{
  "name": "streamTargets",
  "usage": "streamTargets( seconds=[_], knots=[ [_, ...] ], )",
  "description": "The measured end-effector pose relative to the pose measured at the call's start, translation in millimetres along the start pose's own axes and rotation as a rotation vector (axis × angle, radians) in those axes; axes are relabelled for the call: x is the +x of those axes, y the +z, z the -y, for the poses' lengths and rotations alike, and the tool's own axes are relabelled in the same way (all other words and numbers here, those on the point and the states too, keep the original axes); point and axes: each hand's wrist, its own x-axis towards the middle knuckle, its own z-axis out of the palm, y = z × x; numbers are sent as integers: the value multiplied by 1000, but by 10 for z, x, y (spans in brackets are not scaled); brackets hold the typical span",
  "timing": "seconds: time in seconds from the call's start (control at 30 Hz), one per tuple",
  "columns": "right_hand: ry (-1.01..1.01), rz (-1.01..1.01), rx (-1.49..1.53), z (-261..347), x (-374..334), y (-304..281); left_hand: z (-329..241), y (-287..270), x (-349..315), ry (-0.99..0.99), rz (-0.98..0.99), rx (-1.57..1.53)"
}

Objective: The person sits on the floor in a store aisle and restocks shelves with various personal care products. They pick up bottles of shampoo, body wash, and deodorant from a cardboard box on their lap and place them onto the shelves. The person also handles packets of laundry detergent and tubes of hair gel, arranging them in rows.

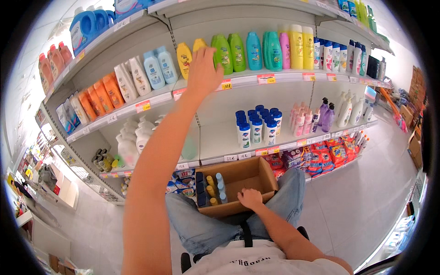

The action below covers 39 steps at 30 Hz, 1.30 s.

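My left hand [204, 71] reaches up to the middle shelf, its fingers closed over the front of a yellow bottle [199, 43]. Only the top of that bottle shows above my fingers. Green bottles [223, 55] stand right beside the hand, and another yellow bottle [184, 59] is on its left. Down at my lap, my right hand [250, 199] curls over the near rim of an open cardboard box [261, 176]. Inside the box's left part stand yellow-capped bottles [211, 185], light blue bottles [220, 183] and dark-capped ones [200, 189].
Light blue [154, 68], white and orange bottles [112, 89] line the shelf to the left. Teal [272, 50], pink and tall yellow bottles [295, 48] stand to the right. Below are blue-capped white bottles [256, 128], pump bottles [327, 117] and red bagged packs [316, 160].
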Motion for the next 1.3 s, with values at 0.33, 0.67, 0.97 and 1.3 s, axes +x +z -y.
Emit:
streamTargets(
  seconds=[0.33, 0.67, 0.97, 1.3],
  knots=[
    [-146, -78, 23, -6, -110, 30, 326, 889, 818, -54, 127, 280],
    [-96, -75, 1, -35, -75, 76, 126, 888, 490, -179, -143, -102],
    [-84, -191, 92, -95, -85, 63, -304, 353, -331, -226, -388, -647],
    [-219, -793, 639, 429, 1210, -1883, -888, -23, -3496, -1324, -199, -1366]
  ],
)
